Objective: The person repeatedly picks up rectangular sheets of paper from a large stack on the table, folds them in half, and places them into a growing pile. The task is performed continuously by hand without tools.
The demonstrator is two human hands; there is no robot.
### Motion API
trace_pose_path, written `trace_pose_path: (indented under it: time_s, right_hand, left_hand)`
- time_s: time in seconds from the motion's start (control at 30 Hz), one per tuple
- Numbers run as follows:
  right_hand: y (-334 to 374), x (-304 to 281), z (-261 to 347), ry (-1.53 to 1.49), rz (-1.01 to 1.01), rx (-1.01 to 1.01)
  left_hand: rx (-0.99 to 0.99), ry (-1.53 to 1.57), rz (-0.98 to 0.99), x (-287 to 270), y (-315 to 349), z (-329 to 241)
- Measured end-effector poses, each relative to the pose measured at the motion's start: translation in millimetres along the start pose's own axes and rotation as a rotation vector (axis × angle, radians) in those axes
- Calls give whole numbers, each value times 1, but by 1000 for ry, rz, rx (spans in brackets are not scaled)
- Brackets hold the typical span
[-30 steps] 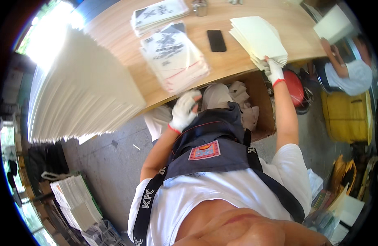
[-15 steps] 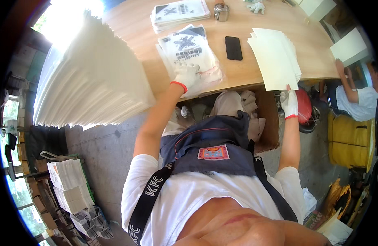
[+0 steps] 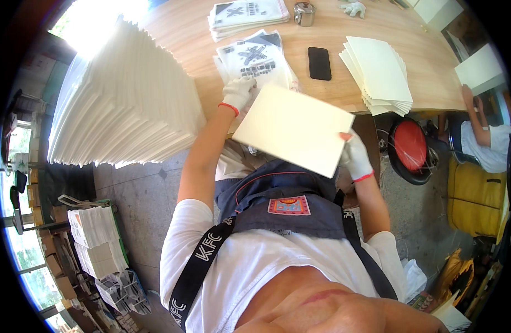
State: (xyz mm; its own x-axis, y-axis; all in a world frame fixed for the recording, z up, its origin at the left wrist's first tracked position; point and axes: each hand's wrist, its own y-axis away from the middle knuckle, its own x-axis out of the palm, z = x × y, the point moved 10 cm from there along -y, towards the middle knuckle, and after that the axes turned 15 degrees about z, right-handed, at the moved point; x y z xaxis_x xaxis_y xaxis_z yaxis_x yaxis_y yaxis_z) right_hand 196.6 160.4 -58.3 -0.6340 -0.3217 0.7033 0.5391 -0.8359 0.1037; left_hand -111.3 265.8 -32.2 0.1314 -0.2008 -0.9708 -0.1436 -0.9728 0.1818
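Cream sheet point(image 3: 291, 127): centre of the frame, slanting, its upper left part in front of the bags from where I watch.
Right hand point(image 3: 356, 157): I see it gripping the sheet's right edge, thumb on top.
Left hand point(image 3: 238, 92): left of centre, at the left side of the printed bags point(image 3: 254, 54); I can't tell whether its fingers pinch plastic.
Fanned stack point(image 3: 380, 69): upper right.
Handling: I'd hold the sheet flat, thumb near the edge, so no corner snags the film.
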Motion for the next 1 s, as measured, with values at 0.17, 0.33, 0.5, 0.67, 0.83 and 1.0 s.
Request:
trace_pose_path:
  time_s: [0.17,0.33,0.5,0.67,0.83,1.0]
  right_hand:
    - [-14,-34,-62,-136,61,22]
    - [-3,-26,-65,-114,-164,-105]
    - [0,-29,-66,-298,-135,-124]
    - [7,-26,-56,-337,-11,-99]
    - [17,-4,-40,-168,-155,-136]
    - [24,31,-30,-40,-165,-154]
  left_hand:
    - [58,155,-86,-8,14,2]
    - [-217,97,-204,-17,41,36]
    - [-94,465,-318,-41,57,29]
    - [153,743,-239,-47,65,7]
    - [130,630,-171,-46,85,-15]
    - [46,870,-479,-14,118,-20]
